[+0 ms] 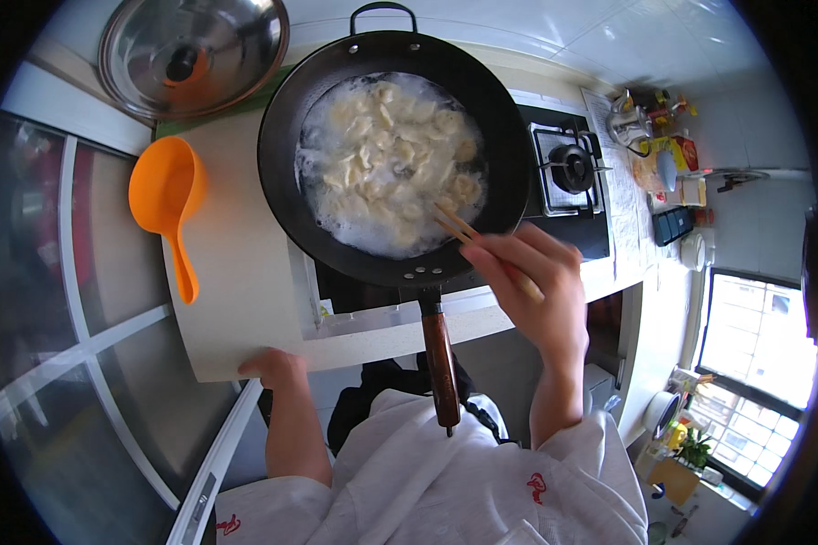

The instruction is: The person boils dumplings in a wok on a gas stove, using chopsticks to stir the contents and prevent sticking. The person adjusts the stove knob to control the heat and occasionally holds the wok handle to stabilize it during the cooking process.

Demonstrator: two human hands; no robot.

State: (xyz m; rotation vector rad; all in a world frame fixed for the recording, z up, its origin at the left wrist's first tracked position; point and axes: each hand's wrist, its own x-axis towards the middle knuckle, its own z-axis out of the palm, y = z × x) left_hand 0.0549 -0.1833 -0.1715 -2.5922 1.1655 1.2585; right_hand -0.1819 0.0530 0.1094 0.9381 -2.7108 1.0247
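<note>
Dumplings [382,136] float in frothy, bubbling water inside a large dark wok [282,182] on the stove. My right hand [536,277] is closed around a pair of wooden chopsticks [456,225], held at a slant over the wok's near right side. The tips of the chopsticks reach the foam among the dumplings. The wok's brown wooden handle [438,368] points towards my body. My left hand [277,366] rests on the counter's front edge at the left, holding nothing; its fingers show only in part and look loosely laid out.
An orange ladle-shaped scoop [180,195] lies on the counter [236,263] left of the wok. A lid [232,54] with a black knob is behind it. Another gas burner [573,170] is to the right, with a metal kettle [625,121] and seasoning containers beyond. Sliding glass panels [82,345] border the left.
</note>
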